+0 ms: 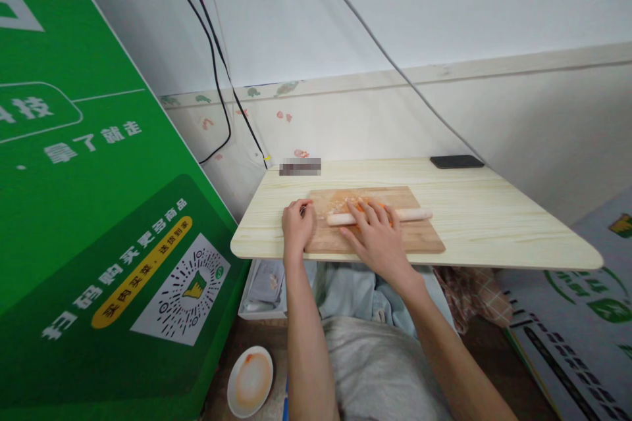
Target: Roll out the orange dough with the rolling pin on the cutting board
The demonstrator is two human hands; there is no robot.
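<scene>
A white rolling pin (pixel 417 214) lies crosswise on a wooden cutting board (pixel 419 240). My right hand (pixel 380 237) rests on the pin with its fingers spread and reaching over it. Flattened orange dough (pixel 364 204) shows in part between and beyond those fingers; the rest is hidden under the hand and pin. Pale crumbs or flour dust the board near it. At the board's left edge is my left hand (pixel 297 227), its fingers curled together. Whether anything is in that hand, or whether it grips the board's edge, I cannot make out.
The board lies on a pale wood-grain table (pixel 503 230). A black phone (pixel 457 162) lies at the back right, a blurred-out item (pixel 300 166) at the back left. Cables hang along the wall. A green panel (pixel 123 210) stands left; a stained white plate (pixel 250 381) sits low down.
</scene>
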